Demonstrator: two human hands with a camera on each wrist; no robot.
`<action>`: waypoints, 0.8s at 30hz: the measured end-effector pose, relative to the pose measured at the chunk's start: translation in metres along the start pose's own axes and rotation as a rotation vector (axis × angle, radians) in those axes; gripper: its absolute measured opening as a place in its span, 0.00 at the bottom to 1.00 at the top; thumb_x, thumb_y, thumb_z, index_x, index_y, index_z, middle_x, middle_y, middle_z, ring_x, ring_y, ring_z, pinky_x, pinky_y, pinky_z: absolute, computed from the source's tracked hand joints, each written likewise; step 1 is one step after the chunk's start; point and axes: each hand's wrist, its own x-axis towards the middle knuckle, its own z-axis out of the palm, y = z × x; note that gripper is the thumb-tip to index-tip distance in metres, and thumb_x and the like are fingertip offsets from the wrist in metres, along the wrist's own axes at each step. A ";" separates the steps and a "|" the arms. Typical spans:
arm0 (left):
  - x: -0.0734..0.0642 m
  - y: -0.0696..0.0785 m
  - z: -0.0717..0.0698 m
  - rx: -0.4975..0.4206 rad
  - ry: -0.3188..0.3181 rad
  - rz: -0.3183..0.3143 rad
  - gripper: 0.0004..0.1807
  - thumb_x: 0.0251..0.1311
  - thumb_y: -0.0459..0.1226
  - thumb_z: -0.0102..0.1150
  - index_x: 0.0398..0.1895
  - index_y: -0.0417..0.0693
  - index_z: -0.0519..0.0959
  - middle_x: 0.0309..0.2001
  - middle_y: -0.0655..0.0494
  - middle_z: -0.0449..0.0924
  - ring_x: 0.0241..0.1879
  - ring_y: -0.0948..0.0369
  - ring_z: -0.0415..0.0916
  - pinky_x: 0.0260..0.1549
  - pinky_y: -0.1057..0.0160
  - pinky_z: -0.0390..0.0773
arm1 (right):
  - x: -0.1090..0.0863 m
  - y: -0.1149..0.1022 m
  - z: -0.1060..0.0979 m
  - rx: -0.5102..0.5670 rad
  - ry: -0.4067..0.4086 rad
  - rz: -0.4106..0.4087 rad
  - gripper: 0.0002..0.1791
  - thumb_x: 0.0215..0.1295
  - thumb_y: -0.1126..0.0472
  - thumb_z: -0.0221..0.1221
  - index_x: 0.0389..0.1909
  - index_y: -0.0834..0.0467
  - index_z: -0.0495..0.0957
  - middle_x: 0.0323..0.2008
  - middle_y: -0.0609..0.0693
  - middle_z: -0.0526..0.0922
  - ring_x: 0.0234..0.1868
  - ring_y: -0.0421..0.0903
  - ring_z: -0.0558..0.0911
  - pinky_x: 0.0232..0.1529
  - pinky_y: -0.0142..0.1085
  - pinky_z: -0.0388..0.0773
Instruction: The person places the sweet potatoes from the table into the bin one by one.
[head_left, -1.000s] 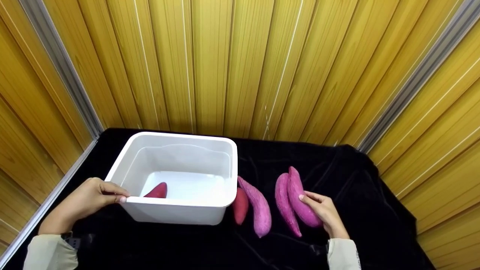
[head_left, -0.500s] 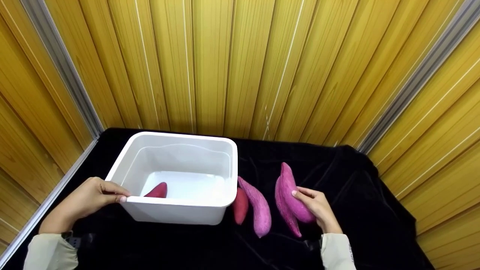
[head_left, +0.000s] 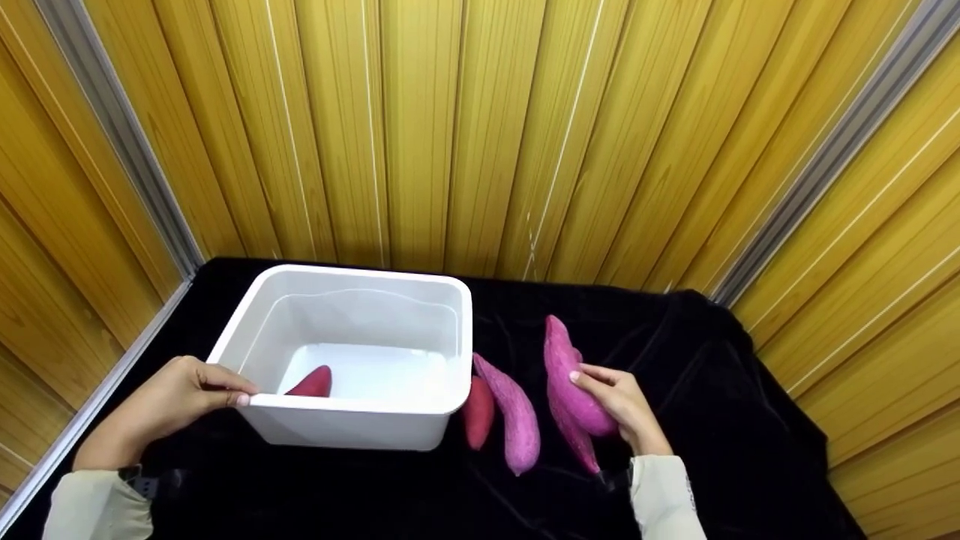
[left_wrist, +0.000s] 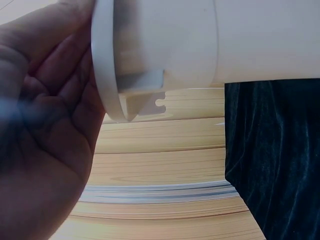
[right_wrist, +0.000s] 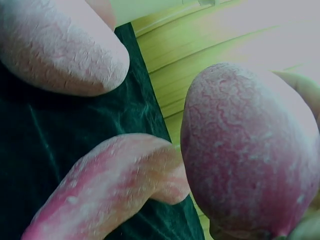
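Right hand (head_left: 619, 401) grips a pink sweet potato (head_left: 565, 390) – left hand (head_left: 191, 386) pinches the rim of a white tub (head_left: 352, 429).
Held piece sits right of the tub, overlapping a lower pink one (head_left: 575, 441) in head view – can't tell if they touch. Right thumb on top, fingers round the far side; left thumb and fingers clamp the tub's near-left corner. Curved pink one (head_left: 519, 424) and dark red one (head_left: 478, 416) lie just beside the tub, another red one (head_left: 311, 384) inside. Looks like the pick-up step; next move probably calls for a firm grip, lifting clear of neighbours, tub kept steady.
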 end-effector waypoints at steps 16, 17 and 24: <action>0.000 0.001 -0.001 -0.017 -0.018 -0.031 0.05 0.49 0.37 0.71 0.30 0.46 0.88 0.31 0.52 0.87 0.32 0.79 0.75 0.33 0.78 0.75 | 0.003 -0.038 0.026 0.057 -0.104 -0.047 0.25 0.55 0.53 0.69 0.53 0.59 0.81 0.54 0.57 0.81 0.45 0.45 0.82 0.44 0.34 0.78; 0.000 0.001 -0.001 -0.019 -0.019 -0.032 0.05 0.49 0.37 0.71 0.30 0.46 0.88 0.31 0.52 0.87 0.32 0.79 0.75 0.32 0.78 0.75 | 0.002 -0.040 0.028 0.064 -0.109 -0.051 0.25 0.55 0.54 0.69 0.53 0.59 0.81 0.52 0.57 0.82 0.43 0.44 0.82 0.43 0.33 0.78; 0.000 0.003 -0.002 -0.005 -0.031 -0.063 0.07 0.50 0.38 0.71 0.30 0.45 0.88 0.32 0.50 0.87 0.34 0.78 0.75 0.34 0.77 0.75 | 0.002 -0.056 0.035 0.068 -0.133 -0.072 0.23 0.56 0.55 0.69 0.52 0.59 0.81 0.50 0.56 0.84 0.39 0.42 0.83 0.40 0.32 0.79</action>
